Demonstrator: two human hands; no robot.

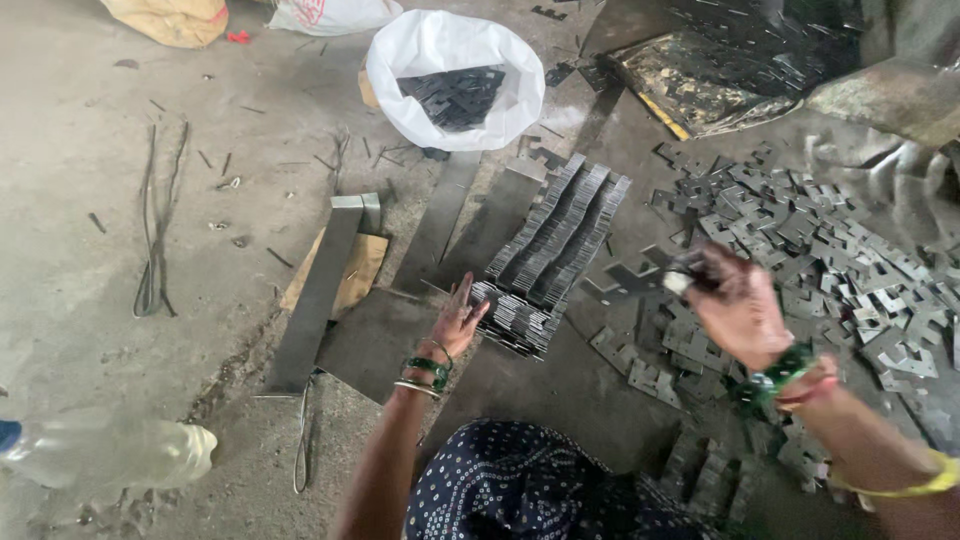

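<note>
The grey concrete floor carries everything; a loose heap of flat grey notched metal plates spreads at the right; a white plastic sack holding more plates stands at the top; neat stacked rows of the same plates lie in the middle; the left hand rests against their near end, fingers spread wide; the right hand hangs above the heap's near edge, fingers closed on one dark plate.

A metalworking workshop is shown: a dusty concrete floor is strewn with stamped metal pieces, stacked plates, steel strips, wire offcuts and a white sack of parts.
</note>
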